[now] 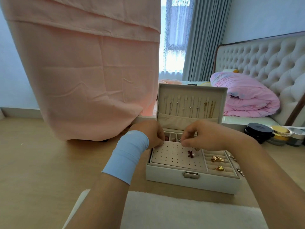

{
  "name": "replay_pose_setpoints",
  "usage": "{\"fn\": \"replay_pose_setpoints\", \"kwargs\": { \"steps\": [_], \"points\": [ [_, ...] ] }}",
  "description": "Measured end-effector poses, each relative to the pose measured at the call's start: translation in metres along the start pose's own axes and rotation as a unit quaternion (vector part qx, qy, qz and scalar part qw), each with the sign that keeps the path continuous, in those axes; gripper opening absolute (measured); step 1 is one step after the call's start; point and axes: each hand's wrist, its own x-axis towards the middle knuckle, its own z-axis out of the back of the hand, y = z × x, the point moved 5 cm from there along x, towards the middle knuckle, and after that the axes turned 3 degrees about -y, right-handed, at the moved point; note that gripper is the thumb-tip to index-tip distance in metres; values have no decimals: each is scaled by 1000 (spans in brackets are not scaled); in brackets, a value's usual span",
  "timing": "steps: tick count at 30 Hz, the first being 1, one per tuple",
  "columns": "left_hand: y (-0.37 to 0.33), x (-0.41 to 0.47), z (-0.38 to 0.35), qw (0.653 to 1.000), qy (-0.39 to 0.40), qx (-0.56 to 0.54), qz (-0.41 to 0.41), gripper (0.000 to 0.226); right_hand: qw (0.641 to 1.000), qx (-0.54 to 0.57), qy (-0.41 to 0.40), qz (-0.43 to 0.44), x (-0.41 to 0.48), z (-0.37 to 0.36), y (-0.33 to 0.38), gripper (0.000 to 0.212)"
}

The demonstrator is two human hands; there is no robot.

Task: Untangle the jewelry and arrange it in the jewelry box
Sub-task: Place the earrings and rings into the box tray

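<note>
Jewelry box open on the table, lid upright. We note both hands at the back edge of the perforated panel. Right hand: thumb and forefinger pinch a small silvery piece at its fingertips, between the two hands and nearer the right. Left hand: fingers curled by the panel's back-left corner; whether they grasp anything we cannot tell. The piece's long axis and heading are too small to read. Bow earring lies on the panel, just our side of the right thumb.

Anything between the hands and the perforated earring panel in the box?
Nothing visible. The jewelry box stands open, and the left hand and right hand hover over the back edge of the earring panel. Only a red bow earring sits on it, near the right hand.
</note>
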Motion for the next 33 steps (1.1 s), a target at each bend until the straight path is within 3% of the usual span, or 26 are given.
{"fn": "replay_pose_setpoints", "kwargs": {
  "steps": [4,8,12,15,19,24,26,33],
  "points": [
    [-1,1,-2,1000,3,8,1,15,995,-27,89,-45,-6,-5,-7,21],
    [-2,0,2,1000,1,-8,-1,15,995,3,89,-36,-5,-8,-6,11],
    [-9,-2,13,994,-32,-98,-33,8,991,130,-19,21,0,1,2,10],
    [-16,-6,17,971,-24,-232,-58,11,954,273,-113,43,2,4,8,8],
    [-14,-9,17,940,-22,-337,-39,16,914,373,-157,18,5,-2,7,11],
    [-4,-8,14,920,-28,-391,-6,13,909,374,-181,43,5,-1,5,6],
    [2,-7,14,917,-33,-397,7,10,916,349,-186,66,5,-1,7,14],
    [7,-6,14,955,-11,-297,2,7,932,195,-280,124,3,-7,18,20]
  ]
}}
